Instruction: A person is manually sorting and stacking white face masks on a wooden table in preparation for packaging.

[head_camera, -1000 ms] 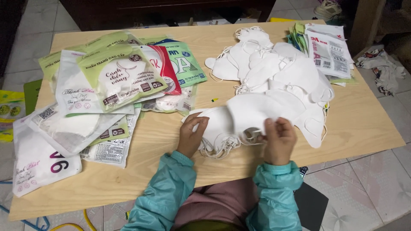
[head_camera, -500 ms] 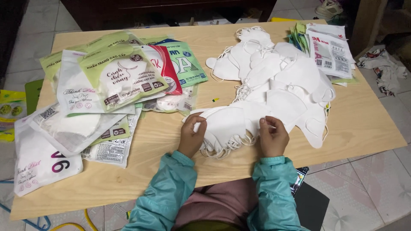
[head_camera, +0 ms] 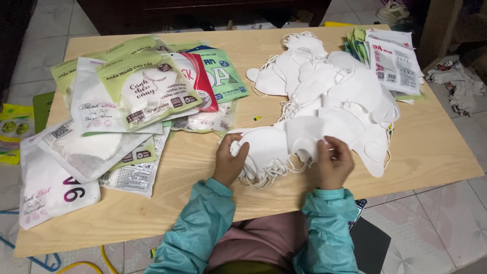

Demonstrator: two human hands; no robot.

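Near the front edge of the wooden bench (head_camera: 152,213), a small stack of white face masks (head_camera: 276,149), lying flat with ear loops spilling toward the person. Left hand (head_camera: 231,161) on the left end of that stack, fingers (head_camera: 242,152) curled narrow over the mask edge, thumb side pressing on top, gripping it. Right hand (head_camera: 332,163) at the right end of the same stack, fingers (head_camera: 327,147) pinched closed on a fold of white mask material. Both wrists in teal jacket sleeves (head_camera: 203,228), resting at the bench edge.

Just behind and to the right of the held stack, touching it, a loose heap of more white masks (head_camera: 329,86), overlapping at all angles, loops tangled. Beyond the heap, at the far right corner, a fan of flat printed packets (head_camera: 393,63), white with red and green edges.

On the left half of the bench, well apart from the hands, a spread of filled mask pouches (head_camera: 137,94): pale green, white, one red, one darker green, overlapping one another. Nearer the left front corner, a white pouch (head_camera: 48,190) hanging partly over the bench edge.

Below the bench, grey floor tiles (head_camera: 436,228), with crumpled cloth (head_camera: 456,83) on the right.
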